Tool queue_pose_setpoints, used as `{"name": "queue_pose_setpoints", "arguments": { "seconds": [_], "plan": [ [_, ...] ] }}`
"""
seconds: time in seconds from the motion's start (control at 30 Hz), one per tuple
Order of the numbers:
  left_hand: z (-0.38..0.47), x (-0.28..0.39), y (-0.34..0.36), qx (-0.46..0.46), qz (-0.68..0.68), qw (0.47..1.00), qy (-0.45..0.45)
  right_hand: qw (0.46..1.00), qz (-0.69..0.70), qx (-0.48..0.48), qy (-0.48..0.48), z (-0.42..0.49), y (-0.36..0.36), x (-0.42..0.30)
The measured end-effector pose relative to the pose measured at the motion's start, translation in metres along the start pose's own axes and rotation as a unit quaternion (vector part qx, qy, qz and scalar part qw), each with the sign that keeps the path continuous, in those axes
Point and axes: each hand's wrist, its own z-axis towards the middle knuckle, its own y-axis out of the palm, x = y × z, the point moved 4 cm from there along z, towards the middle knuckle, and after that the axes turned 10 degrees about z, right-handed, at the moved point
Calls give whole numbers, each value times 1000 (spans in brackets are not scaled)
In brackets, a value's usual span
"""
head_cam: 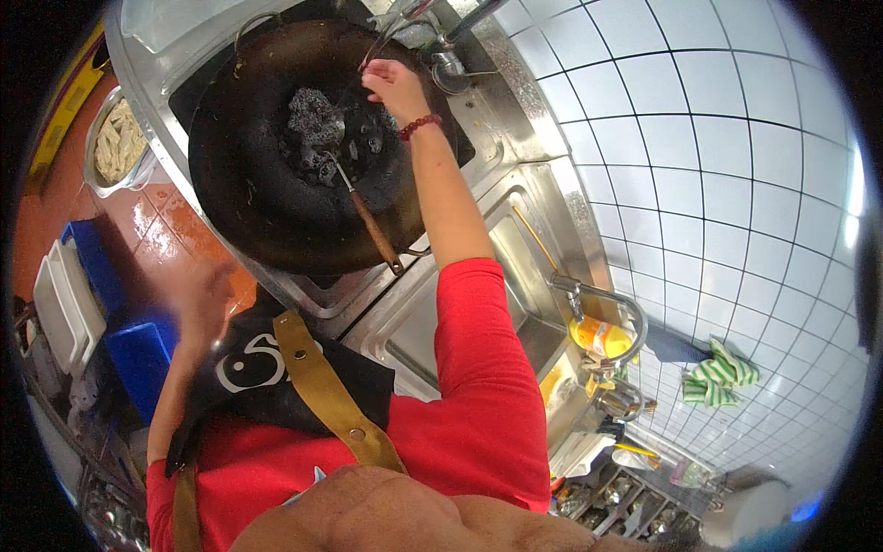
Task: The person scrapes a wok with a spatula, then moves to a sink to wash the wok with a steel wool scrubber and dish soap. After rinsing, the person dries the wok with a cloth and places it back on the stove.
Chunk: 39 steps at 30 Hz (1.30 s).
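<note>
A large dark wok (227,207) sits on the steel counter before me, with frothy liquid (314,117) pooled at its bottom. In it rests a ladle (372,231) with a wooden handle, its handle end lying over the near rim; neither hand touches it. My right hand (397,86), with a red bead bracelet at the wrist, reaches over the wok's far right side. Its bent fingers meet the lower end of a thin, shiny, spout-like piece (386,41); whether they grip it is unclear. My left hand (203,297) is motion-blurred, off the counter's left edge, with nothing visible in it.
Behind the wok stands a tap (448,65). A steel sink (514,276) lies to the right, below a tiled wall (662,145) and a yellow bottle (600,337). On the left are a food-filled basin (117,145), blue crates (141,366) and white trays (65,307).
</note>
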Motion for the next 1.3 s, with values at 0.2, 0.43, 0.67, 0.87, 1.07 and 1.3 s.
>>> {"name": "queue_pose_setpoints", "arguments": {
  "seconds": [0.2,0.43,0.67,0.87,1.07,1.3],
  "plan": [
    [1,5,-6,10,7,1000,6,991,129,19,42,-11,0,-13],
    [-1,2,1,-9,4,1000,-22,992,127,14,-8,-10,16,-27],
    [-5,5,-2,-2,5,1000,-25,996,51,45,50,-20,-17,10],
    [-2,34,3,-19,-36,999,12,853,-420,-258,170,-83,3,105],
    [1,50,45,-191,-310,925,-108,876,-236,-283,312,-120,47,99],
    [20,99,68,-149,-583,733,-317,894,-169,-306,279,-143,122,73]
  ]
}}
